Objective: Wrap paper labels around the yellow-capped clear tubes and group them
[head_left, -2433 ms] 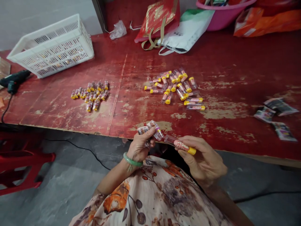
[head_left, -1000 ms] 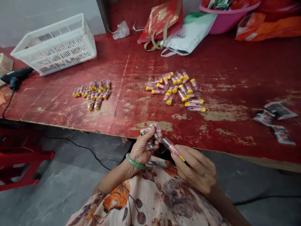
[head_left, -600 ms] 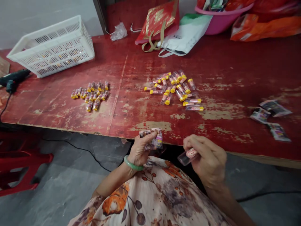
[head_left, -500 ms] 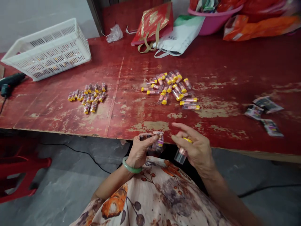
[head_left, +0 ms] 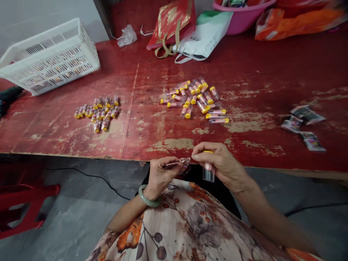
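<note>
My left hand (head_left: 162,173) pinches a small printed plastic sleeve (head_left: 185,163), its mouth turned toward my other hand. A clear tube with a yellow cap (head_left: 208,172) hangs upright from my right hand (head_left: 219,161), cap up, its fingers closed around the upper part. Thumb and forefinger of that hand are close to the sleeve's mouth, with a small gap between. Beyond my hands lies a loose pile of clear yellow-capped tubes (head_left: 202,103). To the left, several printed-wrapped tubes (head_left: 99,112) lie grouped on the red table (head_left: 152,127).
At the right lie several flat printed sleeves (head_left: 312,141). A white crate (head_left: 49,61) stands back left beside a dark heat gun (head_left: 9,96). Red (head_left: 174,21) and white (head_left: 203,38) bags and a pink basin (head_left: 241,18) are at the back. A red stool (head_left: 29,203) stands lower left.
My left hand has tilted the sleeve so that its mouth shows. My right hand has come nearer to it, drawing in its forefinger, and the held tube now hangs straighter.
</note>
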